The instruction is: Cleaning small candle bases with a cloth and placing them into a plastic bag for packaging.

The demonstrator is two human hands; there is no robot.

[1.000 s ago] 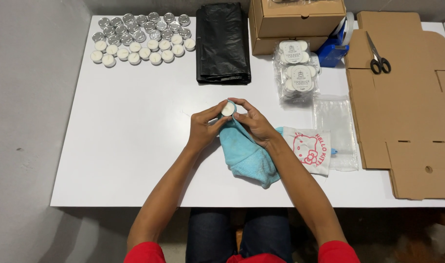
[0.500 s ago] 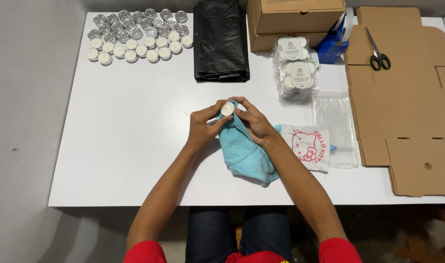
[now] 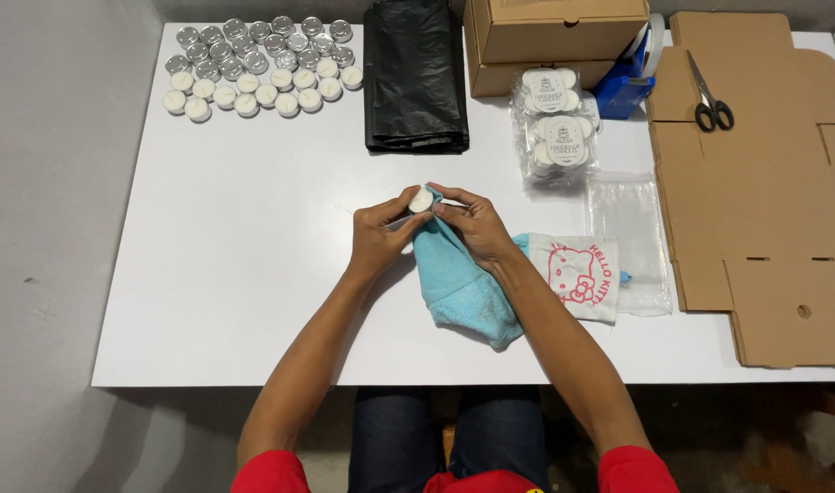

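From the head camera, the left hand [image 3: 378,235] and the right hand [image 3: 475,225] meet over the middle of the white desk [image 3: 225,274], both pinching one small white tealight [image 3: 421,200] between their fingertips. A blue cloth [image 3: 456,283] hangs from under the right hand onto the desk. At the far left corner lie rows of tealights [image 3: 257,64]. A black bag [image 3: 414,78], packed candle packs [image 3: 557,128], scissors [image 3: 709,96] on flat cardboard [image 3: 764,201] lie beyond.
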